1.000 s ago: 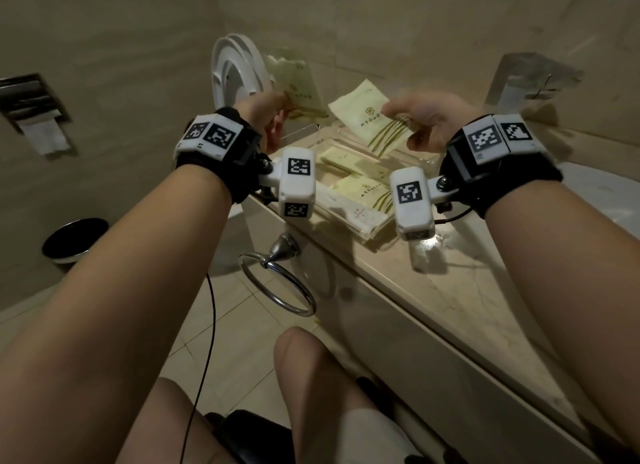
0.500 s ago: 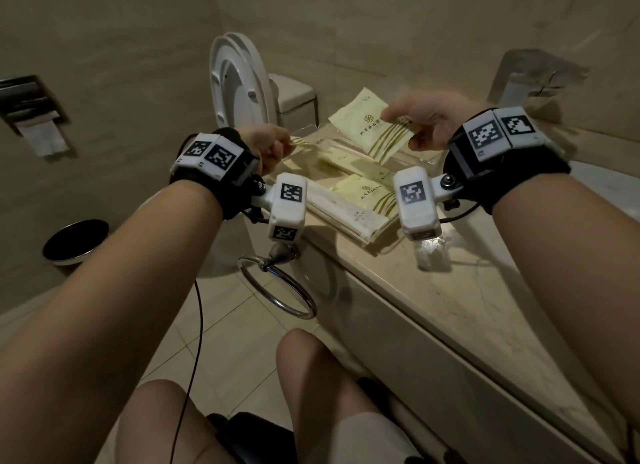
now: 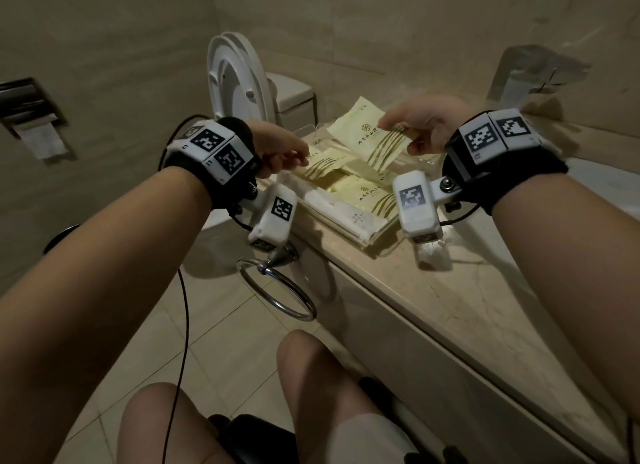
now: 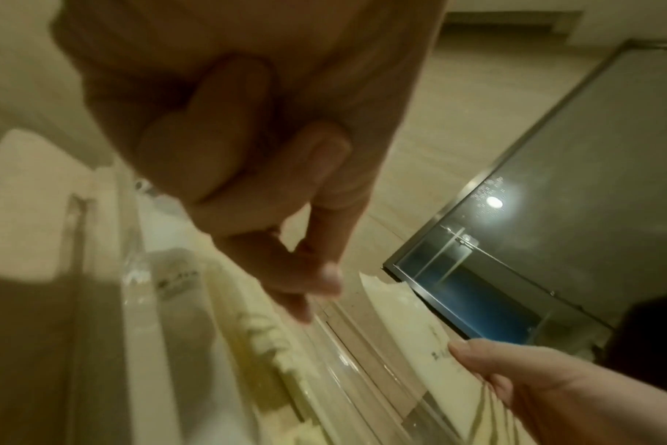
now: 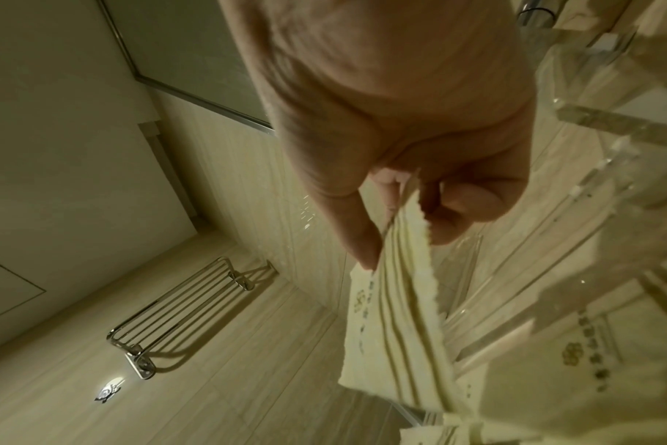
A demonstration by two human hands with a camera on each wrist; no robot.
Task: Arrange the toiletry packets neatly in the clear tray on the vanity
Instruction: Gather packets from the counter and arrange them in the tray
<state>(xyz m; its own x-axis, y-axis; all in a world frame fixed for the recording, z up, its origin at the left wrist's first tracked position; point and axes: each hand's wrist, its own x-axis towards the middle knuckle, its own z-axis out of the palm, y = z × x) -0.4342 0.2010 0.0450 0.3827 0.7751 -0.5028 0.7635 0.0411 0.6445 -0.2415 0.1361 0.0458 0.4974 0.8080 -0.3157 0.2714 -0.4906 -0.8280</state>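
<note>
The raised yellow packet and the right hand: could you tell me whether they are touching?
Touching. The right wrist view shows the right hand pinching the yellow packet by its serrated edge between thumb and fingers.

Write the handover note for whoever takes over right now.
Right hand: pinches one yellow packet by its edge, raised above the clear tray.
Left hand: fingers curled at the tray's left end, over a packet lying there; whether it grips one is unclear.
Done: several packets, among them a long white packet, lie in the tray.
Left: lay the held packet in and square the rest.
</note>
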